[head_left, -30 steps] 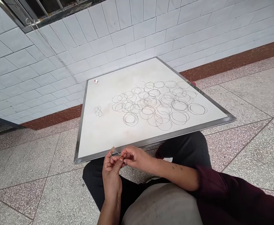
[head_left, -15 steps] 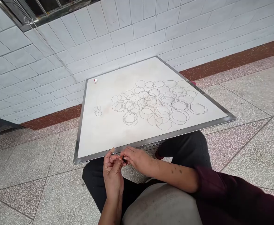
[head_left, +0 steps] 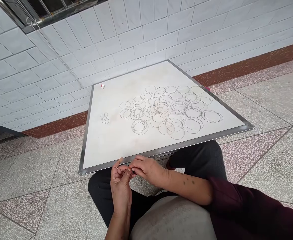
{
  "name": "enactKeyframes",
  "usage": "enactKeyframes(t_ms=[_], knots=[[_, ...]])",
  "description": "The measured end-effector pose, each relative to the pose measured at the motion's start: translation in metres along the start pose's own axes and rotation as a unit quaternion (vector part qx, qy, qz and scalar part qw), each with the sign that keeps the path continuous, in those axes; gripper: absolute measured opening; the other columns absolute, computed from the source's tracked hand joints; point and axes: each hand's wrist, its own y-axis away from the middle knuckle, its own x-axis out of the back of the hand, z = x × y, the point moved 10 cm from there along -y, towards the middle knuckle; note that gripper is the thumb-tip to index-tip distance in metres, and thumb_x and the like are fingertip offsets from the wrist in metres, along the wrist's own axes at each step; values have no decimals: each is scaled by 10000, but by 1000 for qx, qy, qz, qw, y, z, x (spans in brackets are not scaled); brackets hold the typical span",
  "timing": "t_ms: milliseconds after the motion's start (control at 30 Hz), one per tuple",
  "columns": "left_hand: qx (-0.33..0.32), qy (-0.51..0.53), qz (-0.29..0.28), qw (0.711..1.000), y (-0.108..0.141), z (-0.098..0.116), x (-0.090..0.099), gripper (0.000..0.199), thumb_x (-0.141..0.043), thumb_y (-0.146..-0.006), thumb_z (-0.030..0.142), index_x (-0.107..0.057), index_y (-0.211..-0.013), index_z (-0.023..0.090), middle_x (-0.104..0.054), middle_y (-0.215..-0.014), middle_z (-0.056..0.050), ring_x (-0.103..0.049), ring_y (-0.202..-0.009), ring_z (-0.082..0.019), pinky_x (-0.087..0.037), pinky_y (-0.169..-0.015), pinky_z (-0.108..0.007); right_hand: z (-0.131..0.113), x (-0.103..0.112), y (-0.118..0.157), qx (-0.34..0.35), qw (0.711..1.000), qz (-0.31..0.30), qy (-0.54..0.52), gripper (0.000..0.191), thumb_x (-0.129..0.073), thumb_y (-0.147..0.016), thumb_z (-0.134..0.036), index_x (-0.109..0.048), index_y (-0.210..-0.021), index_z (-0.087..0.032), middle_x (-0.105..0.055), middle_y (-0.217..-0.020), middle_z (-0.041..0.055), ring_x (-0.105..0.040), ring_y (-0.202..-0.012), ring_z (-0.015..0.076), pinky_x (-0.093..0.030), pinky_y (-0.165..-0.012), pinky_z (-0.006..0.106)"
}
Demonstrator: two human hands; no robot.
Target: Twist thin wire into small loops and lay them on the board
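Observation:
My left hand (head_left: 121,188), palm up in front of the table's near edge, pinches a thin wire loop (head_left: 122,164) between thumb and fingers. Part of the loop arches over its fingers. My right hand (head_left: 151,170) meets it from the right, its thumb and fingertips closed on the same wire. A small dark bit shows by the right fingertips, too small to name. Many thin wire rings (head_left: 139,127) lie overlapping across the middle and right of the white table (head_left: 103,146). A few smaller twisted loops (head_left: 104,118) lie apart on the left side.
A small red-and-white object (head_left: 102,86) sits at the table's far left corner. The table's metal rim (head_left: 181,143) runs just beyond my hands and over my knees. A white tiled wall (head_left: 126,43) stands behind; speckled stone floor (head_left: 68,200) lies around.
My right fingers have shifted slightly at the wire by the left thumb. Both hands stay together in the same place, and the rings on the table have not moved.

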Motion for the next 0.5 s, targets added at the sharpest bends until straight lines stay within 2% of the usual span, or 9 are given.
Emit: enactKeyframes(t_ms=[167, 500], knots=[[7, -6, -2, 1000, 0, 2, -1, 476, -767, -759, 261, -603, -1204, 221, -600, -756, 46, -581, -646, -88, -513, -646, -238, -4, 4, 0, 3, 1000, 3, 25, 109, -545, -937, -128, -631, -899, -183, -576, -879, 17, -563, -743, 124, -466, -672, 226], [10, -47, -28, 998, -5, -3, -1, 441, -750, -782, 251, -607, -1197, 204, -589, -716, 47, -573, -620, -98, -490, -630, -239, -8, 9, 0, 13, 999, 24, 26, 131, -548, -870, -72, -612, -828, -179, -605, -831, 12, -562, -703, 120, -460, -647, 216]])
